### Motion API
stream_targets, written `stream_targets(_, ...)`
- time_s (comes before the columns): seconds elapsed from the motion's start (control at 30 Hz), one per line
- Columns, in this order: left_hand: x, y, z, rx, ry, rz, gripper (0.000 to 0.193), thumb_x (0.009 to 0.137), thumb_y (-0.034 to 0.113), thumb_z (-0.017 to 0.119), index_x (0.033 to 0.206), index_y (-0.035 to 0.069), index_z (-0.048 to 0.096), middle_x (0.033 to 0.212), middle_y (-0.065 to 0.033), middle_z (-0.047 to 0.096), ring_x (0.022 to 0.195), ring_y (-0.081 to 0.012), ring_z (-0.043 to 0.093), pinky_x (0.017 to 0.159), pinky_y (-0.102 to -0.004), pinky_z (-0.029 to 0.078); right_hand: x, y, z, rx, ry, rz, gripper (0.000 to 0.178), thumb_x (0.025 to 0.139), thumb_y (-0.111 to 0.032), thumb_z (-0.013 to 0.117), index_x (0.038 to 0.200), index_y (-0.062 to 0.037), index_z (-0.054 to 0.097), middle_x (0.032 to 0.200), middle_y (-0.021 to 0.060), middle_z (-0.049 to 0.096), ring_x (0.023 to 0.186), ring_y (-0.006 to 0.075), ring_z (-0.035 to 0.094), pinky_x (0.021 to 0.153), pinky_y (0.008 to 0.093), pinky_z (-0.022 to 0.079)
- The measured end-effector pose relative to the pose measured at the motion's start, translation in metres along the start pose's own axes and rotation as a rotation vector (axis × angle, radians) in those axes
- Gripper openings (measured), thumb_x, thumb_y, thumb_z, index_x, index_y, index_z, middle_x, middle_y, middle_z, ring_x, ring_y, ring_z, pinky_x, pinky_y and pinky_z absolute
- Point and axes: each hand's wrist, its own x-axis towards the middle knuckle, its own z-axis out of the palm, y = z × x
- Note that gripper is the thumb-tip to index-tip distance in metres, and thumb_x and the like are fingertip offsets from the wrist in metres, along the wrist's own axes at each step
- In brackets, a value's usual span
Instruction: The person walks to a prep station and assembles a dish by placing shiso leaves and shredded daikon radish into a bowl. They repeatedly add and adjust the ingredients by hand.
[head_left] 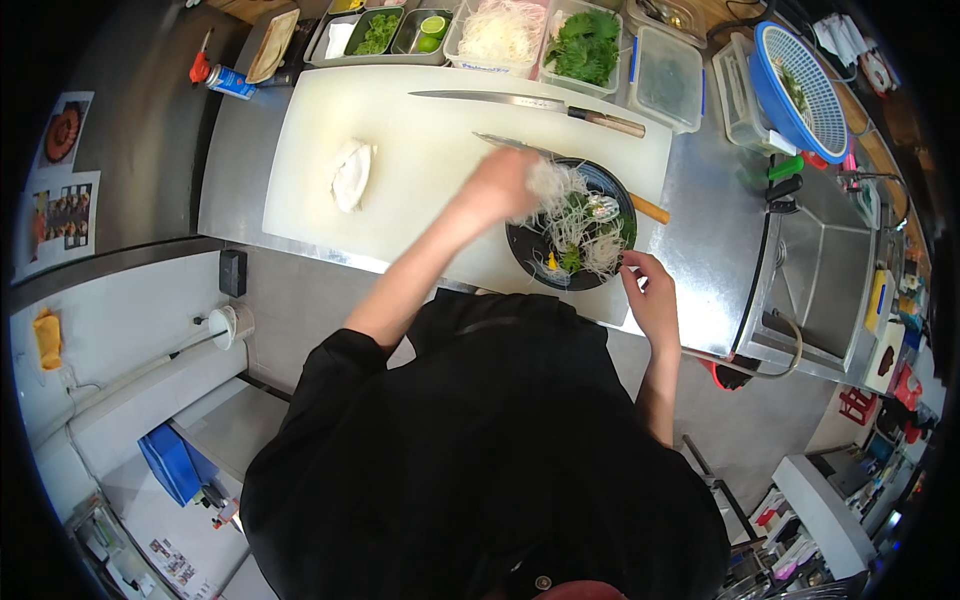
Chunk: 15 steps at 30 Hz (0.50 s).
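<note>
A black round bowl [570,284] sits on the right part of the white cutting board [330,110]. White shreds, probably radish, green leaves and a small yellow piece lie in it. Over its left rim my left hand [497,188], blurred by motion, is closed on a bunch of white shreds [553,187]. My right hand [652,285] pinches the bowl's near right rim between thumb and fingers. Behind the bowl lies a knife with a light wooden handle [651,208], partly hidden by the bowl. A longer knife [520,99] rests farther back on the board.
A folded white cloth [351,175] lies on the board's left. Along the back stand tubs of white shreds [502,32] and green leaves [583,45], plus a lidded clear box [667,80]. A blue colander [797,90] and a steel sink [820,270] are at right.
</note>
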Motion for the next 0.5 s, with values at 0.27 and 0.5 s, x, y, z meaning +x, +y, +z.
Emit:
stream_targets(0.27,0.123,-0.039,-0.164,0.265,0.274,0.003,0.075,0.077,0.029,0.081,0.142,0.002,0.054,0.126,-0.0251,0.065,0.119,-0.0359,0.062,0.103,-0.0415,0.050,0.010,-0.015,0.006,0.011,-0.007,-0.095,0.024,0.091,-0.006,0.068,0.114,0.0006,0.067,0.098,0.0150,0.070,0.079,0.0272,0.068,0.075,0.0372,0.054)
stream_targets(0.5,0.073,-0.032,-0.095,0.187,0.457,0.256,0.069,0.085,0.028,0.078,0.144,0.006,0.050,0.125,-0.0234,0.062,0.119,-0.0383,0.059,0.102,-0.0452,0.047,0.005,-0.008,0.013,-0.001,0.015,-0.049,0.023,0.092,-0.006,0.067,0.114,0.0010,0.067,0.096,0.0148,0.071,0.079,0.0258,0.067,0.075,0.0351,0.053)
